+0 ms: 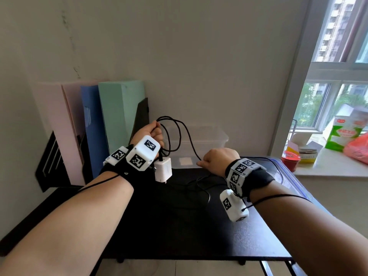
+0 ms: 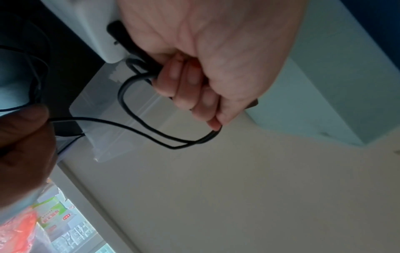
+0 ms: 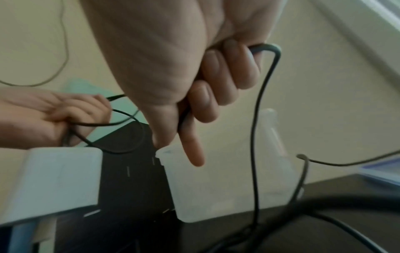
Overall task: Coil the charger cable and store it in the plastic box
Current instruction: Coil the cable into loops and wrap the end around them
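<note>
My left hand (image 1: pixel 154 134) is raised above the black table (image 1: pixel 179 226) and grips loops of the black charger cable (image 1: pixel 180 134), fingers curled round the loops (image 2: pixel 184 89). The white charger plug (image 1: pixel 163 169) hangs just below that hand. To the right, my right hand (image 1: pixel 216 161) grips a further stretch of the cable (image 3: pixel 263 95) in its curled fingers, with the index finger (image 3: pixel 192 150) pointing down. Slack cable (image 1: pixel 201 186) lies on the table under it. The clear plastic box (image 1: pixel 217 139) stands open behind both hands, against the wall.
Upright folders in pink, blue and green (image 1: pixel 117 116) stand in a black rack at the back left. A blue-rimmed lid (image 1: pixel 292 182) lies at the table's right edge. The windowsill at the right holds a red tin (image 1: pixel 290 160), a green carton (image 1: pixel 342 134) and an orange bag (image 1: pixel 358 150).
</note>
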Available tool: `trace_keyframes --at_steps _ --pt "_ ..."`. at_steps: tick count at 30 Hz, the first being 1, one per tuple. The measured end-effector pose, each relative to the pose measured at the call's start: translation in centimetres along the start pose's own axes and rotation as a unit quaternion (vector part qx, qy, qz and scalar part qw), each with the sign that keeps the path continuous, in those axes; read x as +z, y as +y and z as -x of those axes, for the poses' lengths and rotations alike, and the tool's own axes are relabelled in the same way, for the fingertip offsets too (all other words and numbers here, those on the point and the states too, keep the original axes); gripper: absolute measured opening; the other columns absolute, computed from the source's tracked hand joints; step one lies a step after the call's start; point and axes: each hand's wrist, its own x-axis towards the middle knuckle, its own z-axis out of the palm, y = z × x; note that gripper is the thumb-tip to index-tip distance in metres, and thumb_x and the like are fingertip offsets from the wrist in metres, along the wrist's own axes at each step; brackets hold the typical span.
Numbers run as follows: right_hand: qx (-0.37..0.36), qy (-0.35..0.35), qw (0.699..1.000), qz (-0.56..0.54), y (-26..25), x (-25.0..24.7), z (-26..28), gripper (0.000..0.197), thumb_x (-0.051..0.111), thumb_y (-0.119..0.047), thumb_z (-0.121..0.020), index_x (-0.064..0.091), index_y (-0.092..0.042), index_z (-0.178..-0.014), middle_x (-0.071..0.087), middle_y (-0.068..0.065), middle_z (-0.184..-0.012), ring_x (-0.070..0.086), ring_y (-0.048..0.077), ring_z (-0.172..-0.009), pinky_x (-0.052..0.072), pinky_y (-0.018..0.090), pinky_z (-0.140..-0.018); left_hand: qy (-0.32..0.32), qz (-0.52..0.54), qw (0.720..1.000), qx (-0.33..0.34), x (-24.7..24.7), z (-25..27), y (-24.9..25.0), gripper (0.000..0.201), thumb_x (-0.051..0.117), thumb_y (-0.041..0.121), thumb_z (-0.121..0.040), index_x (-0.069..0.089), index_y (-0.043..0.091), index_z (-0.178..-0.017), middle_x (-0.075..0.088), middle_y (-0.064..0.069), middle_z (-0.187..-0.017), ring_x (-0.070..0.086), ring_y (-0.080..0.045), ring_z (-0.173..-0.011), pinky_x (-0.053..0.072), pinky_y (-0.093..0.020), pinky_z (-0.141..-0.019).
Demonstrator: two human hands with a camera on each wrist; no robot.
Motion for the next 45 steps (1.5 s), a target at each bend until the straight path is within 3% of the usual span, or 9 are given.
trace_keyframes --at_steps 4,10,15,21,27,31,41,43,45 --pt "-0.046 0.036 0.998 -0.011 -1.6 -1.2 0.4 0.034 0.049 -0.047 -0.091 0.054 -0.019 -0.108 0.061 -0.001 -0.096 0.061 0.025 -0.094 0.046 0.032 -0.071 -0.031 -0.030 0.999 0.007 0.0 -0.7 -0.9 0.034 0.028 0.023 -0.101 0.045 0.017 -0.072 0.040 0.005 -0.036 0.028 -0.005 -0.026 0.023 -0.010 -0.032" --pt "-0.167 0.006 0.980 -0.110 -2.9 -2.8 0.6 0.021 0.053 -0.008 -0.085 0.063 -0.014 -0.102 0.063 -0.002 -0.105 0.057 0.014 -0.094 0.039 0.019 -0.076 -0.063 -0.061 0.996 0.027 0.7 -1.0 -2.1 0.030 0.027 0.018 -0.100 0.049 0.014 -0.080 0.054 0.008 -0.048 0.034 -0.005 -0.032 0.031 -0.014 -0.038" --pt "-0.203 0.059 0.963 -0.171 -3.2 -4.0 0.8 0.015 0.062 -0.011 -0.083 0.067 -0.017 -0.097 0.059 -0.010 -0.086 0.051 0.005 -0.078 0.035 0.005 -0.062 -0.061 -0.126 0.989 0.044 1.8 -0.6 -3.1 0.028 0.029 0.014 -0.101 0.049 0.012 -0.082 0.061 0.005 -0.052 0.046 -0.006 -0.039 0.037 -0.017 -0.040" --pt "-0.196 0.107 0.926 -0.303 -3.2 -4.2 0.9 0.016 0.071 -0.007 -0.074 0.065 -0.018 -0.085 0.068 0.001 -0.085 0.065 0.017 -0.081 0.055 0.031 -0.077 -0.054 -0.119 0.991 0.030 2.2 -0.5 -3.7 0.028 0.035 0.013 -0.100 0.057 0.012 -0.083 0.069 -0.001 -0.063 0.063 -0.018 -0.069 0.047 -0.036 -0.074" --pt "-0.212 0.211 0.908 -0.292 -3.3 -4.2 0.2 0.029 0.074 -0.006 -0.069 0.055 -0.014 -0.089 0.051 -0.005 -0.089 0.048 0.009 -0.074 0.040 0.008 -0.065 -0.073 -0.138 0.987 0.024 2.2 -0.6 -3.7 0.021 0.034 0.016 -0.100 0.055 0.013 -0.094 0.063 -0.007 -0.085 0.063 -0.020 -0.076 0.052 -0.032 -0.062" --pt "-0.220 0.225 0.898 -0.308 -2.9 -4.2 -0.5 0.032 0.073 -0.004 -0.070 0.056 -0.011 -0.096 0.045 -0.003 -0.104 0.047 0.004 -0.085 0.040 0.001 -0.070 -0.085 -0.128 0.988 0.008 2.6 0.4 -3.7 0.025 0.031 0.013 -0.101 0.054 0.014 -0.089 0.071 0.004 -0.062 0.063 -0.010 -0.047 0.049 -0.020 -0.045" --pt "-0.106 0.163 0.952 -0.237 -1.6 -4.0 -1.4 0.075 0.073 -0.055 -0.066 0.043 -0.041 -0.133 0.039 -0.007 -0.141 0.025 0.022 -0.129 0.025 0.032 -0.105 -0.118 -0.194 0.972 -0.065 3.2 1.5 -3.0 0.024 0.038 0.020 -0.098 0.053 0.011 -0.082 0.043 0.001 -0.046 0.042 -0.008 -0.038 0.028 -0.012 -0.031" --pt "-0.105 0.102 0.955 -0.259 -1.3 -3.9 -1.8 0.068 0.070 -0.065 -0.061 0.048 -0.049 -0.123 0.050 -0.012 -0.133 0.034 0.019 -0.129 0.029 0.041 -0.109 -0.118 -0.202 0.969 -0.084 3.4 1.7 -2.9 0.023 0.038 0.018 -0.097 0.051 0.012 -0.080 0.041 0.001 -0.045 0.038 -0.007 -0.034 0.027 -0.011 -0.029" --pt "-0.118 0.062 0.936 -0.326 -1.0 -4.0 -2.0 0.051 0.073 -0.060 -0.062 0.058 -0.036 -0.104 0.064 -0.011 -0.101 0.056 0.013 -0.103 0.044 0.032 -0.094 -0.121 -0.204 0.966 -0.099 3.5 1.7 -2.7 0.023 0.037 0.021 -0.095 0.050 0.012 -0.078 0.040 0.001 -0.046 0.035 -0.006 -0.034 0.025 -0.010 -0.028"
